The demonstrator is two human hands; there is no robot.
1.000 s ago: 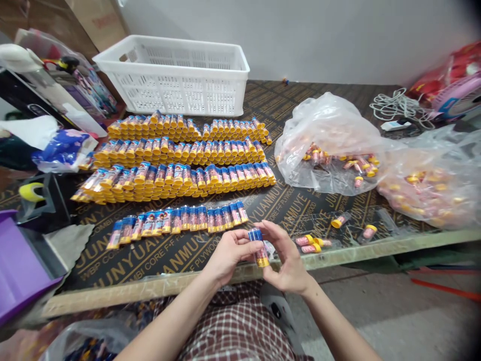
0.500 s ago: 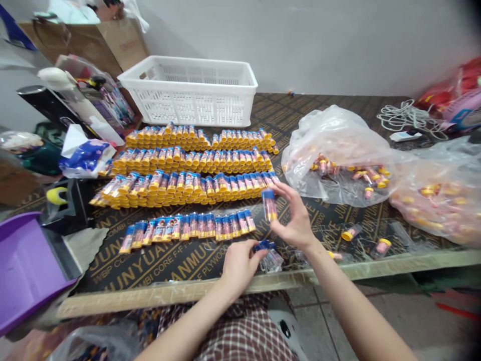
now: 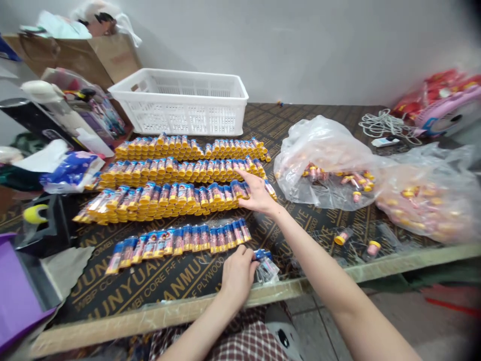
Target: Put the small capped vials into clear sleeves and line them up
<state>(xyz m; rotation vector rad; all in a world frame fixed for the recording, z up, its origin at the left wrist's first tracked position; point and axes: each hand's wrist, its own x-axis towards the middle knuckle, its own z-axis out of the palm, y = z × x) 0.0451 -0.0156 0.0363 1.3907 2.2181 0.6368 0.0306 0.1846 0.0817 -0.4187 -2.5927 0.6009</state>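
Small tubes with blue caps and yellow ends lie in stacked rows (image 3: 180, 198) on the dark printed board (image 3: 150, 291). In front of the stacks is a single row of tubes (image 3: 178, 239). My right hand (image 3: 257, 194) is over the right part of the nearest stack, thumb and fingers apart around the tubes there; no tube shows clearly in its grasp. My left hand (image 3: 240, 271) is closed near the board's front edge, its fingers on blue caps (image 3: 262, 254) beside small clear plastic pieces (image 3: 267, 271).
A white basket (image 3: 188, 110) stands at the back. Clear bags (image 3: 323, 145) of pink and yellow pieces lie to the right, with two loose pieces (image 3: 341, 237) before them. A purple dustpan (image 3: 18, 296), bottles and a tissue pack (image 3: 71, 170) are on the left.
My right hand has moved left and away from me to the nearest stack; the tube it held upright no longer shows in it. My left hand stays by the blue caps. The view has shifted slightly.
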